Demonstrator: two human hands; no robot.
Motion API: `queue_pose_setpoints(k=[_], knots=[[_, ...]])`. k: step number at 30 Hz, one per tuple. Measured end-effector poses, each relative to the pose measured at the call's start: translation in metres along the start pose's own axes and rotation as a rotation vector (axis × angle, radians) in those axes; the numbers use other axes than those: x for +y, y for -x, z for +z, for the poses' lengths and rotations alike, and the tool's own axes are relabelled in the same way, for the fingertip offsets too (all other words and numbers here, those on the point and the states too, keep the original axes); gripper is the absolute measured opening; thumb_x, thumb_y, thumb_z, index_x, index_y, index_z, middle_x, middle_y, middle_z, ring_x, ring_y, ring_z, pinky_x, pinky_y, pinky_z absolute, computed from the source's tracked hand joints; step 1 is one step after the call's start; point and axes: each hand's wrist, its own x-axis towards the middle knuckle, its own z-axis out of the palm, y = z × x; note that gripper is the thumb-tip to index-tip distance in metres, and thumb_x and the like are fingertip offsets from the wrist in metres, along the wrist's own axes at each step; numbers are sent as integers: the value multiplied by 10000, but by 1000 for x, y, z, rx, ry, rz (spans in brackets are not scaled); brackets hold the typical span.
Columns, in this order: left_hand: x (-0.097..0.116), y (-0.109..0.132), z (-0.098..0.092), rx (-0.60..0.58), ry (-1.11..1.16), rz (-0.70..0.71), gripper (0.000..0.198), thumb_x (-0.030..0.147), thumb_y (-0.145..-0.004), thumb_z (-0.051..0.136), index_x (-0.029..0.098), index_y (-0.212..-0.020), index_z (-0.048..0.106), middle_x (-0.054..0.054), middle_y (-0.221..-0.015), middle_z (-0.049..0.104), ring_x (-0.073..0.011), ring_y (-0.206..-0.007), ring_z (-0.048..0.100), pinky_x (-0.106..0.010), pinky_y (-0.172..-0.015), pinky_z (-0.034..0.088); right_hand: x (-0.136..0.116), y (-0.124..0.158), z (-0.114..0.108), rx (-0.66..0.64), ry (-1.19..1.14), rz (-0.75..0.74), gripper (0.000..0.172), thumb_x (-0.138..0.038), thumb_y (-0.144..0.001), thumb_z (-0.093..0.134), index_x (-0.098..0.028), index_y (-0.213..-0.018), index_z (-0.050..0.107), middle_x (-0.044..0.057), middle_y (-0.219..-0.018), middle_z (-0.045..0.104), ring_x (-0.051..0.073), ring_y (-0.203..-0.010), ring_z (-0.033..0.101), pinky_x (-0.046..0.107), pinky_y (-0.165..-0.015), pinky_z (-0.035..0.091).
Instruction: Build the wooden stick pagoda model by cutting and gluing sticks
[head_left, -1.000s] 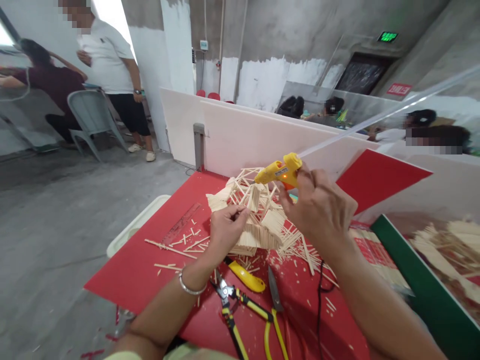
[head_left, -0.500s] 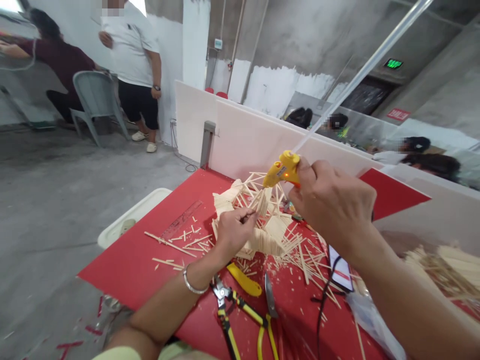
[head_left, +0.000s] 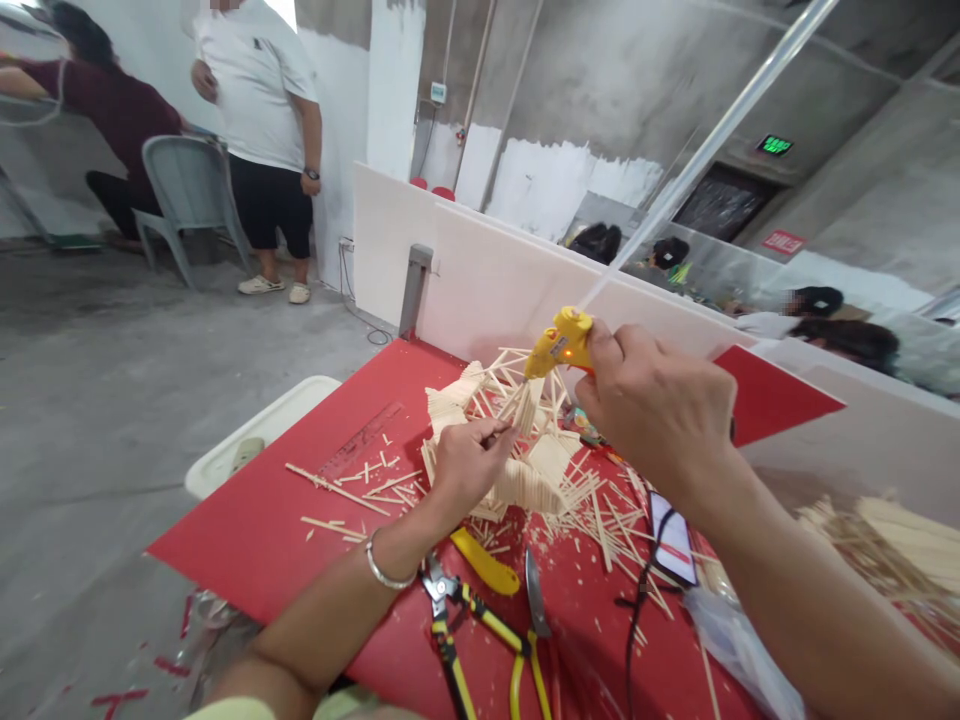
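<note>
A model built from thin wooden sticks [head_left: 536, 462] stands on the red table top [head_left: 300, 520]. My left hand [head_left: 466, 465] is closed on the model's near side, pinching a stick between thumb and fingers. My right hand [head_left: 660, 415] grips a yellow glue gun [head_left: 561, 343] with its nozzle pointing down-left at the top of the model. A long clear glue stick [head_left: 712, 140] juts up and to the right out of the gun's back. A silver bracelet sits on my left wrist.
Loose sticks [head_left: 352, 485], a red ruler [head_left: 364, 441], yellow-handled cutters [head_left: 480, 625], a yellow knife [head_left: 486, 562] and a phone [head_left: 673, 550] lie on the table. White partition boards [head_left: 487, 275] stand behind. A white tub [head_left: 255, 440] sits left. A person stands by a grey chair [head_left: 187, 190].
The view has swung, so the glue stick now points more steeply upward. The glue gun's nozzle has dipped closer to the model's top. My left hand keeps its hold.
</note>
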Motion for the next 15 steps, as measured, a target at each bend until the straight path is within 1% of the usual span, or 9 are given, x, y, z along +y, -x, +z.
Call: queue_pose_setpoints(k=[4,9,12,15], knots=[[0,0,0,1,0,17,312,408,-847,571,170,-696,706,38,-543,473,-98,-517,374,-230,-512,275,2,2,1,-5,-8,11,388,-280,-910,416,-129,-1249,529,90,-841,594,169,-681,492,324,-539,125],[0,-1,1,11,-18,25,347,399,-849,554,166,-600,613,44,-512,399,-92,-507,359,-228,-506,260,6,5,0,-3,-1,32,436,-300,-896,445,-123,-1291,502,90,-846,590,173,-690,500,317,-534,127],[1,-1,1,8,-29,11,348,383,-849,543,168,-576,562,45,-513,381,-91,-511,368,-227,-507,256,6,6,0,13,1,40,409,-298,-913,425,-115,-1267,517,89,-841,592,169,-680,500,314,-531,127],[2,0,2,1,-36,27,358,368,-852,534,170,-555,510,46,-519,353,-90,-517,353,-231,-508,251,4,7,2,8,-11,51,383,-307,-921,422,-118,-1234,535,84,-832,590,164,-669,503,311,-529,122]])
